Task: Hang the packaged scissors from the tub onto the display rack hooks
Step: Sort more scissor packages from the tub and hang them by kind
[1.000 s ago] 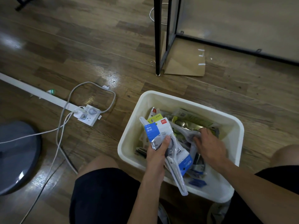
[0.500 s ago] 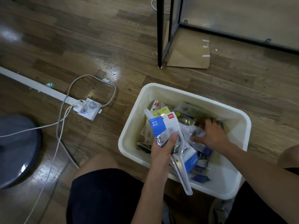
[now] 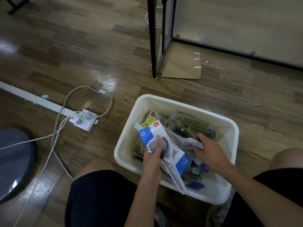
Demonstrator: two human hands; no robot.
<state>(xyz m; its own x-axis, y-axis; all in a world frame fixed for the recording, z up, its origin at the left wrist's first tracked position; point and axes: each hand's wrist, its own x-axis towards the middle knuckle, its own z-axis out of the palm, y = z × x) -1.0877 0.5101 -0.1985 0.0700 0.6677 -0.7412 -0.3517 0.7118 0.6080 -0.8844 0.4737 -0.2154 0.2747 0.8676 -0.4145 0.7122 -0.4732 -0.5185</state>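
Observation:
A white plastic tub [image 3: 126, 145] stands on the wooden floor between my knees, filled with several packaged scissors. My left hand [image 3: 155, 154] grips a bundle of blue-and-white scissor packs [image 3: 151, 131] above the tub's left half, thumb on top. My right hand [image 3: 206, 149] is down inside the tub, fingers curled on a clear-wrapped pack [image 3: 185, 141] in the pile. The black frame of the display rack [image 3: 153, 38] rises at the top centre; its hooks are out of view.
A white power strip [image 3: 83, 119] with looping cables lies on the floor to the left. A dark round base [image 3: 14, 159] sits at the far left edge. A sheet of cardboard [image 3: 182, 66] lies under the rack's foot.
My right hand has shifted within the tub and now grips a clear-wrapped pack nearer the middle. My left hand keeps its hold on the bundle, almost unmoved.

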